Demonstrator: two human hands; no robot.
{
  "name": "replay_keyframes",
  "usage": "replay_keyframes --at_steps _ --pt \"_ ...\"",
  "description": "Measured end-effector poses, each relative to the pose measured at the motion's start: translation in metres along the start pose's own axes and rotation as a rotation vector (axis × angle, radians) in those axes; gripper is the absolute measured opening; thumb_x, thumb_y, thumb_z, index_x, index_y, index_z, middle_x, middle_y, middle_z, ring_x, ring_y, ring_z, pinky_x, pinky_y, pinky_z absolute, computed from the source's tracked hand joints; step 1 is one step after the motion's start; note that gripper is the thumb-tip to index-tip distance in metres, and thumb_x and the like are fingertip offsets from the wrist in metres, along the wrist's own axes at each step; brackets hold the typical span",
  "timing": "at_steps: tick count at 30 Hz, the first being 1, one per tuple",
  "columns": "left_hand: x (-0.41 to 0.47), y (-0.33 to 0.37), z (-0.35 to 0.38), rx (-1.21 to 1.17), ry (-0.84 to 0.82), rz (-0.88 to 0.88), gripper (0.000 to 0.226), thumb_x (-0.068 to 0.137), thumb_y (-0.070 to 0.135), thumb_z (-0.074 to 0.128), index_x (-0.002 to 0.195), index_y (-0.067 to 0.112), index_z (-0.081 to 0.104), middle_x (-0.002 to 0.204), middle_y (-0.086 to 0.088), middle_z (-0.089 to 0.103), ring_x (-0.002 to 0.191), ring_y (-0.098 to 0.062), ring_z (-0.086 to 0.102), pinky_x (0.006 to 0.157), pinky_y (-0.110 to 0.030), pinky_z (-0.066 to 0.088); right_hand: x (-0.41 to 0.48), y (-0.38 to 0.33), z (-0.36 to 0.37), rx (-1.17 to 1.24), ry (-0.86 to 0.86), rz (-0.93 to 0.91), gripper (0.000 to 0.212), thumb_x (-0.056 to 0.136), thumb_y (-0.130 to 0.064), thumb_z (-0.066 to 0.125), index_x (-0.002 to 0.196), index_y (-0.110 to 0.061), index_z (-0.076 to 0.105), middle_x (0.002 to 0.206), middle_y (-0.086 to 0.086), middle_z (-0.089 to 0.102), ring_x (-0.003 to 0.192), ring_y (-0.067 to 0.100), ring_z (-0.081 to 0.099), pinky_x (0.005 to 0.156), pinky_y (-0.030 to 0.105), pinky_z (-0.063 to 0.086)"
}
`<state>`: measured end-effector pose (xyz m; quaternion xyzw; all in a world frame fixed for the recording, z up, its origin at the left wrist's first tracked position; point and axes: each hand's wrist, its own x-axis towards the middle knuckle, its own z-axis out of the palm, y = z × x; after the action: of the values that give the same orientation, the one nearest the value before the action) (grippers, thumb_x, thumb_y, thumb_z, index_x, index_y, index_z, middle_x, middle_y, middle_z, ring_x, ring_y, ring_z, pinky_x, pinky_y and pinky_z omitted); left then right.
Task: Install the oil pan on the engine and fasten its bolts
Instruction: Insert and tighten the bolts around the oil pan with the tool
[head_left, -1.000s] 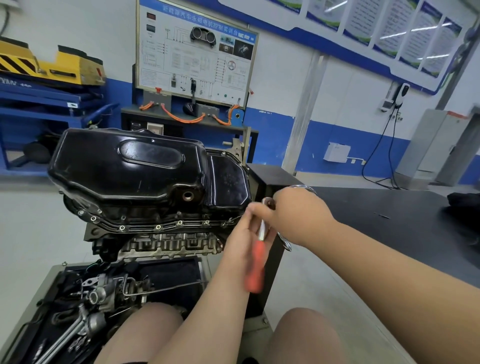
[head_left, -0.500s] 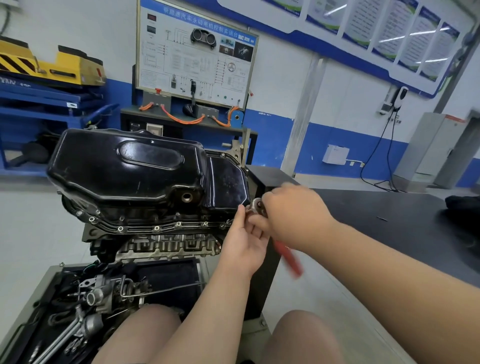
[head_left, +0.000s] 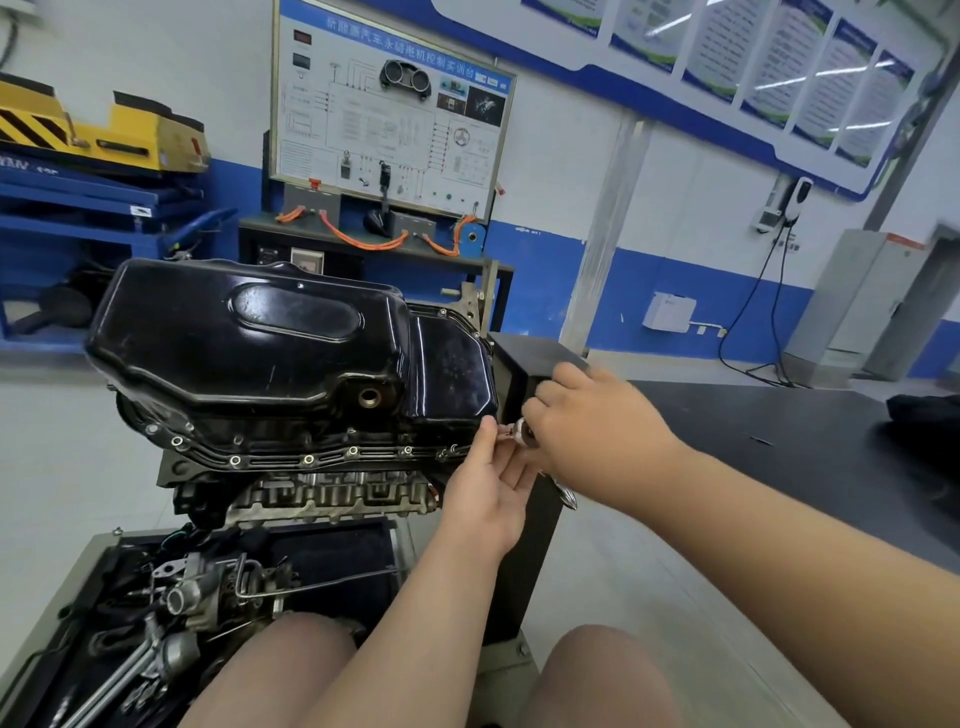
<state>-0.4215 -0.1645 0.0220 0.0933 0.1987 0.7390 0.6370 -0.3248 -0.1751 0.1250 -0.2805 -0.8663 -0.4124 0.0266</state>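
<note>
So the oil pan (head_left: 260, 343) is already sitting on the upturned engine (head_left: 311, 493), black, glossy and bottom side up. There's a row of bolts (head_left: 308, 459) in place along the pan's near flange. Can't tell from here how tight any of them are. The drain hole (head_left: 370, 398) on the pan's near wall is open, with no plug in it.

Right now all the action is at the pan's near right corner, so I'd call this the bolt-fastening step, working around the flange. The right hand (head_left: 597, 426) is wrapped around what looks like a ratchet (head_left: 521, 433), just beside that corner. It's covering most of the tool, so I can't see the handle properly. The left hand (head_left: 488, 499) comes up from below the pan with its fingers fairly straight. The fingertips touch the tool's business end right at the flange, steadying it more than gripping it.

Next move, I reckon: keep the socket square on that corner bolt and swing the ratchet. There's not much swing room, since the black stand sits right behind that corner. Then check the far side of the pan, which is hidden from this angle.

Below the pan there's a tray (head_left: 78, 571) full of loose parts.
</note>
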Motion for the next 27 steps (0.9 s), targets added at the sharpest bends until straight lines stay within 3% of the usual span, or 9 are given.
replay_keyframes --at_steps 3,7,9,12,16,19,21,23,27 --pt "-0.001 -0.001 0.005 0.017 0.011 0.012 0.023 0.095 0.031 0.055 0.088 0.011 0.064 0.092 -0.007 0.073 0.09 -0.017 0.068 0.086 -0.031 0.05 0.001 0.011 0.001 0.066 0.034 -0.026 0.024 0.09 -0.031 0.055 0.111 -0.021 0.059 0.103 0.001 0.059 0.099 0.022 0.051 0.086 0.036 0.041" --pt "0.003 0.004 0.004 0.085 -0.01 0.007 0.029 0.096 0.034 0.052 0.095 0.009 0.068 0.096 -0.008 0.074 0.089 -0.018 0.071 0.089 -0.035 0.051 0.008 -0.003 0.007 0.555 -0.13 0.466 0.051 0.083 -0.068 0.045 0.071 -0.02 0.057 0.061 -0.005 0.054 0.058 0.014 0.053 0.052 0.027 0.038" --pt "0.002 0.006 -0.001 0.103 -0.032 -0.029 0.031 0.098 0.033 0.049 0.106 0.008 0.067 0.106 -0.01 0.072 0.095 -0.02 0.07 0.084 -0.036 0.054 0.011 -0.01 0.009 0.623 -0.17 0.549 0.062 0.082 -0.074 0.037 0.058 -0.019 0.051 0.05 -0.003 0.049 0.047 0.013 0.051 0.045 0.026 0.04" --pt "0.0 0.015 -0.005 0.052 -0.031 -0.05 0.027 0.1 0.027 0.047 0.1 0.008 0.066 0.09 -0.008 0.075 0.082 -0.017 0.072 0.08 -0.036 0.055 0.015 -0.01 0.004 0.434 -0.1 0.417 0.055 0.085 -0.069 0.041 0.069 -0.017 0.05 0.062 -0.004 0.052 0.058 0.013 0.05 0.051 0.029 0.039" --pt "-0.007 0.021 0.001 0.083 0.039 -0.076 0.022 0.095 0.033 0.055 0.085 0.014 0.061 0.067 0.002 0.07 0.084 -0.015 0.068 0.084 -0.035 0.049 0.014 0.002 -0.002 0.073 0.174 -0.077 0.016 0.092 -0.029 0.053 0.098 -0.015 0.058 0.094 0.004 0.061 0.088 0.021 0.05 0.073 0.034 0.042" --pt "-0.016 0.03 0.002 0.492 0.112 -0.014 0.029 0.095 0.04 0.054 0.08 0.016 0.061 0.055 0.004 0.061 0.076 -0.018 0.068 0.077 -0.04 0.052 0.014 0.005 -0.001 0.156 0.118 -0.009 0.022 0.092 -0.033 0.052 0.103 -0.015 0.057 0.096 0.002 0.059 0.092 0.02 0.05 0.073 0.032 0.04" --pt "-0.02 0.048 -0.004 1.026 0.143 0.334 0.025 0.094 0.039 0.055 0.081 0.018 0.062 0.06 0.005 0.064 0.068 -0.01 0.065 0.075 -0.038 0.054 0.018 0.005 0.003 0.329 0.038 0.196 0.037 0.089 -0.053 0.05 0.09 -0.017 0.058 0.077 -0.003 0.055 0.074 0.015 0.05 0.059 0.028 0.036" --pt "-0.026 0.071 -0.004 1.497 -0.008 0.739 0.009 0.086 0.039 0.063 0.085 0.03 0.06 0.076 0.012 0.063 0.072 0.001 0.058 0.067 -0.022 0.049 0.023 0.006 0.004 0.484 -0.05 0.374 0.05 0.085 -0.065 0.046 0.071 -0.018 0.055 0.06 -0.003 0.05 0.054 0.012 0.049 0.046 0.027 0.033" --pt "-0.02 0.093 0.017 2.01 -0.31 0.889 0.014 0.079 0.035 0.068 0.084 0.029 0.056 0.084 0.013 0.053 0.079 -0.005 0.052 0.064 -0.017 0.04 0.03 0.004 0.001 0.502 -0.004 0.414 0.05 0.087 -0.063 0.042 0.058 -0.023 0.045 0.055 -0.002 0.048 0.048 0.012 0.048 0.04 0.024 0.03"
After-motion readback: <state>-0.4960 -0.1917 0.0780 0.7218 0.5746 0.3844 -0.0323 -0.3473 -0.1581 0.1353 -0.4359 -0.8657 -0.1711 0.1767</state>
